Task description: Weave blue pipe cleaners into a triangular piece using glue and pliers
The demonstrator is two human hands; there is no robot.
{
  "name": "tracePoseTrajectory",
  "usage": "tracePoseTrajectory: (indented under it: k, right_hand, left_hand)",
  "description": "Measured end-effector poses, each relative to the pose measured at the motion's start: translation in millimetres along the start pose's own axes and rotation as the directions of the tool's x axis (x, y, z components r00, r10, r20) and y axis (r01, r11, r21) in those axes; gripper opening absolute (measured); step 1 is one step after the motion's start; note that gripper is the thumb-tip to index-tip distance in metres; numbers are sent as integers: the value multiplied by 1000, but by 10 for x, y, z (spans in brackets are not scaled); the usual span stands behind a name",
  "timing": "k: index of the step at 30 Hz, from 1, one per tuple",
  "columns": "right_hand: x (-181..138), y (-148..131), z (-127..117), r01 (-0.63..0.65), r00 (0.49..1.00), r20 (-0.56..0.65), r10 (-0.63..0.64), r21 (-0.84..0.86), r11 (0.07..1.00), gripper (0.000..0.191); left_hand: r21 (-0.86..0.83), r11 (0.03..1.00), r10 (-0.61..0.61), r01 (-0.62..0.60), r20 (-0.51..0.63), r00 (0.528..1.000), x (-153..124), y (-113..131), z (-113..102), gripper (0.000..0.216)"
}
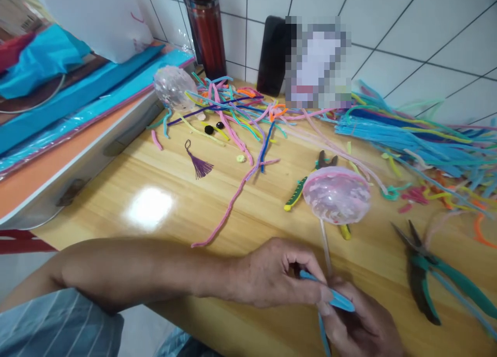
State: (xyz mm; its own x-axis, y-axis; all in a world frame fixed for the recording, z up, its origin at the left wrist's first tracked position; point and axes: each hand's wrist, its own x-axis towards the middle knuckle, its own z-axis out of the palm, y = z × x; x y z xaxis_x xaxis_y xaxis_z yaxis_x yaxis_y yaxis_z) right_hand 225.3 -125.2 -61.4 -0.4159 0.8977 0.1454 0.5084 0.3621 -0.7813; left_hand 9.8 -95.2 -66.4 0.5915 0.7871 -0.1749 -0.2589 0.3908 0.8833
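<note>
My left hand reaches in from the left, its thumb and fingers pinched on a folded blue pipe cleaner. Against it, my right hand grips the same pipe cleaner, and a blue strand hangs below the fingertips. Just beyond my hands is a translucent dome with a pink pipe-cleaner rim. A thin pale stem runs from the dome down toward my right hand; its lower end is hidden, so I cannot tell whether the hand holds it.
Green-handled pliers lie at right; yellow-green pliers are partly behind the dome. Loose pipe cleaners, a purple tassel and another clear dome lie farther back. A red flask and black phone stand by the tiled wall.
</note>
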Motion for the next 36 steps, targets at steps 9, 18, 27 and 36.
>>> tracePoseTrajectory:
  k: [9,18,27,36]
  right_hand:
    - [21,131,46,49,995,-86,-47,22,999,10]
    - [130,129,-7,244,894,-282,-348,-344,906,33]
    - [105,52,-27,356,856,-178,-485,-479,803,25]
    - [148,-6,-14,183,928,-278,-248,-238,954,8]
  left_hand:
    - [-164,981,-117,100,-96,989,9,98,-21,49]
    - [-248,966,-110,77,-121,987,83,112,-63,39]
    - [-207,978,-40,17,-106,994,76,-25,-37,38]
    - [54,998,24,-21,-37,999,-5,80,11,43]
